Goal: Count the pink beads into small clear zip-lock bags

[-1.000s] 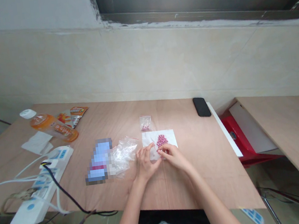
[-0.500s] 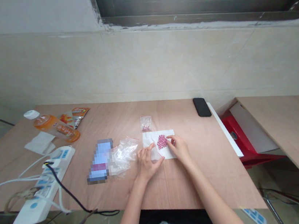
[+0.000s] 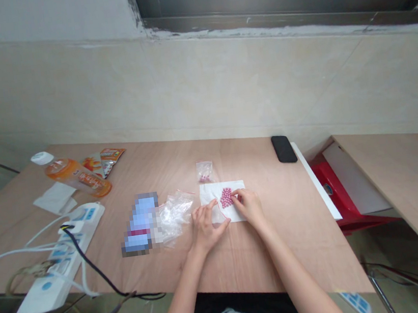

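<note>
A heap of small pink beads (image 3: 225, 197) lies on a white paper sheet (image 3: 209, 192) on the wooden table (image 3: 286, 218). My right hand (image 3: 249, 206) rests at the heap's right edge, fingertips pinched among the beads. My left hand (image 3: 204, 228) lies just left of the sheet's near corner, thumb and forefinger pinching a small clear bag with a red strip (image 3: 219, 215). A small zip bag holding a few pink beads (image 3: 204, 171) lies beyond the sheet.
Crumpled clear bags (image 3: 174, 215) and a blurred blue packet (image 3: 140, 224) lie left of my hands. Farther left are white power strips with cables (image 3: 58, 253), an orange drink bottle (image 3: 75, 176), a snack wrapper (image 3: 103, 160) and a tissue (image 3: 55, 198). A black phone (image 3: 284, 148) sits at the right.
My right hand moved from the small bag by my left hand up to the right side of the bead heap and settled there with its fingertips in the beads. The left hand stayed put.
</note>
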Tool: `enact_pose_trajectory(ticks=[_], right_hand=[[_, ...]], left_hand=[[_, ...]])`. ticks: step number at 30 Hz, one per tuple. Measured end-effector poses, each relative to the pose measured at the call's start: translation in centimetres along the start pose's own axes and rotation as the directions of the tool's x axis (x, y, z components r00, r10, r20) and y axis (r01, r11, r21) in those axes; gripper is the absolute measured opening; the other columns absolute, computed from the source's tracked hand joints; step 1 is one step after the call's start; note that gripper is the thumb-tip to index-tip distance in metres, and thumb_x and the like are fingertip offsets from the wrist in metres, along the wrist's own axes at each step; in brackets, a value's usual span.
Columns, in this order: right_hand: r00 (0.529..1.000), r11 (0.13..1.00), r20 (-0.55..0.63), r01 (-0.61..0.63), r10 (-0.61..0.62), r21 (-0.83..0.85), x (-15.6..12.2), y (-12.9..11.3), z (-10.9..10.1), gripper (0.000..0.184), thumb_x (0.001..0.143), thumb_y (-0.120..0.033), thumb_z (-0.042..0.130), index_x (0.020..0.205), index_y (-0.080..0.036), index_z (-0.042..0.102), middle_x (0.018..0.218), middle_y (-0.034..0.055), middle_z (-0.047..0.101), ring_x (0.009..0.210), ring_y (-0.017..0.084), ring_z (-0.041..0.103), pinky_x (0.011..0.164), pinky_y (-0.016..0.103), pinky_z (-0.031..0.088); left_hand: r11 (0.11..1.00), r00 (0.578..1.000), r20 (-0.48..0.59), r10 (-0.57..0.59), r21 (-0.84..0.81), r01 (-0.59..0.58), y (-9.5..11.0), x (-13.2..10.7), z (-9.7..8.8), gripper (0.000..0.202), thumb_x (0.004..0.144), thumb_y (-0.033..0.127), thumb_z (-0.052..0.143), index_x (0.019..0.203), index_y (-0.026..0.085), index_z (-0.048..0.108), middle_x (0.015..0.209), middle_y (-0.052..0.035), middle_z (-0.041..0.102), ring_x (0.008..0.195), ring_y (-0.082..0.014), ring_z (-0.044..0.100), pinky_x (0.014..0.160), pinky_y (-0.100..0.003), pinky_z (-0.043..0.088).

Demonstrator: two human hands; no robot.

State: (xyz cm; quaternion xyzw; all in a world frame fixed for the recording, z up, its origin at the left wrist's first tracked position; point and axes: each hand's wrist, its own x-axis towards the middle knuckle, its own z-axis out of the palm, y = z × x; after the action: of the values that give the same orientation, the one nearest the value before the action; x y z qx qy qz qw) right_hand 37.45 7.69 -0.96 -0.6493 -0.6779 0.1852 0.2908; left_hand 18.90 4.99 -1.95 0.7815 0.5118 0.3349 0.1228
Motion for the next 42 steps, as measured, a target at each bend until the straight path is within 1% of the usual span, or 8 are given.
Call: enact_pose_trajectory(ticks=[4, 8, 12, 20, 24, 30, 35, 42], right_hand=[[1.0, 0.998, -0.006, -0.025, 0.026, 0.06, -0.1, -0.2, -0.2, 0.017, 0.083, -0.026, 0.052, 0.083, -0.018, 0.066, 0.07, 0.0021, 0.064, 0.065, 0.015, 0.056, 0.066, 0.025, 0.038], [0.994, 0.947, 0.049, -0.107, 0.097, 0.304, -0.9, -1.0, -0.4, 0.018, 0.083, -0.031, 0.052, 0.083, -0.018, 0.065, 0.065, 0.0002, 0.06, 0.058, 0.013, 0.052, 0.057, 0.023, 0.037], [0.986, 0.88, 0.164, -0.101, 0.027, 0.465, -2.1, -2.1, -0.3, 0.017, 0.082, -0.033, 0.055, 0.085, -0.018, 0.063, 0.071, 0.0003, 0.061, 0.059, 0.013, 0.05, 0.056, 0.023, 0.038], [0.986, 0.908, 0.165, -0.044, -0.028, 0.417, -3.3, -3.5, -0.7, 0.018, 0.082, -0.035, 0.058, 0.09, -0.019, 0.061, 0.081, 0.0017, 0.063, 0.069, 0.014, 0.055, 0.064, 0.024, 0.043], [0.978, 0.891, 0.208, -0.066, -0.033, 0.449, -3.4, -3.5, -1.2, 0.015, 0.079, -0.026, 0.059, 0.093, -0.02, 0.059, 0.076, -0.0003, 0.063, 0.067, 0.013, 0.057, 0.064, 0.024, 0.043], [0.973, 0.845, 0.228, -0.101, -0.026, 0.525, -3.2, -4.0, -2.2, 0.019, 0.079, -0.023, 0.057, 0.098, -0.019, 0.056, 0.083, 0.0011, 0.064, 0.071, 0.013, 0.06, 0.065, 0.025, 0.044], [0.967, 0.845, 0.25, -0.101, -0.04, 0.525, -3.4, -4.0, -2.1, 0.028, 0.077, -0.023, 0.061, 0.104, -0.021, 0.054, 0.087, 0.0017, 0.065, 0.076, 0.015, 0.062, 0.066, 0.025, 0.045], [0.972, 0.853, 0.23, -0.075, -0.054, 0.517, -2.9, -3.3, -2.7, 0.016, 0.077, -0.018, 0.056, 0.094, -0.02, 0.058, 0.078, -0.0003, 0.064, 0.068, 0.013, 0.06, 0.065, 0.025, 0.045]], left_hand=[[1.0, 1.0, 0.004, -0.005, -0.001, 0.005, 0.0, 0.0, 0.0, 0.061, 0.074, 0.042, 0.066, 0.126, 0.021, 0.041, 0.114, -0.0081, 0.064, 0.101, -0.0241, 0.058, 0.096, -0.042, 0.031], [1.0, 1.0, 0.013, -0.008, -0.002, 0.008, 0.0, 0.0, -0.1, 0.061, 0.074, 0.042, 0.065, 0.126, 0.021, 0.041, 0.113, -0.0091, 0.064, 0.102, -0.0251, 0.058, 0.096, -0.042, 0.031], [1.0, 1.0, 0.002, 0.002, 0.002, -0.002, 0.0, 0.0, -0.2, 0.061, 0.073, 0.04, 0.065, 0.127, 0.021, 0.042, 0.112, -0.0082, 0.064, 0.101, -0.0247, 0.059, 0.094, -0.041, 0.033], [0.999, 1.0, 0.004, -0.016, -0.051, 0.016, 0.2, 0.2, -0.4, 0.057, 0.073, 0.031, 0.065, 0.125, 0.022, 0.042, 0.112, -0.0082, 0.063, 0.102, -0.0244, 0.058, 0.092, -0.041, 0.037], [0.984, 0.999, 0.033, 0.0, -0.18, 0.005, 0.7, 0.4, -1.1, 0.061, 0.072, 0.023, 0.066, 0.126, 0.022, 0.039, 0.112, -0.0071, 0.06, 0.104, -0.0221, 0.056, 0.091, -0.038, 0.043], [0.956, 0.984, 0.138, -0.112, -0.256, 0.145, 1.0, 1.6, -3.5, 0.064, 0.07, 0.025, 0.07, 0.126, 0.023, 0.04, 0.096, -0.0019, 0.057, 0.084, -0.0159, 0.057, 0.076, -0.03, 0.048], [0.953, 0.978, 0.16, -0.135, -0.25, 0.173, 0.9, 2.4, -3.5, 0.061, 0.067, 0.028, 0.072, 0.122, 0.022, 0.045, 0.091, -0.0025, 0.056, 0.083, -0.0177, 0.056, 0.075, -0.031, 0.047], [0.831, 0.915, 0.375, -0.149, -0.453, 0.322, 1.8, 3.0, -3.5, 0.057, 0.063, 0.028, 0.074, 0.115, 0.023, 0.051, 0.095, -0.0021, 0.058, 0.083, -0.0156, 0.058, 0.07, -0.027, 0.05]])
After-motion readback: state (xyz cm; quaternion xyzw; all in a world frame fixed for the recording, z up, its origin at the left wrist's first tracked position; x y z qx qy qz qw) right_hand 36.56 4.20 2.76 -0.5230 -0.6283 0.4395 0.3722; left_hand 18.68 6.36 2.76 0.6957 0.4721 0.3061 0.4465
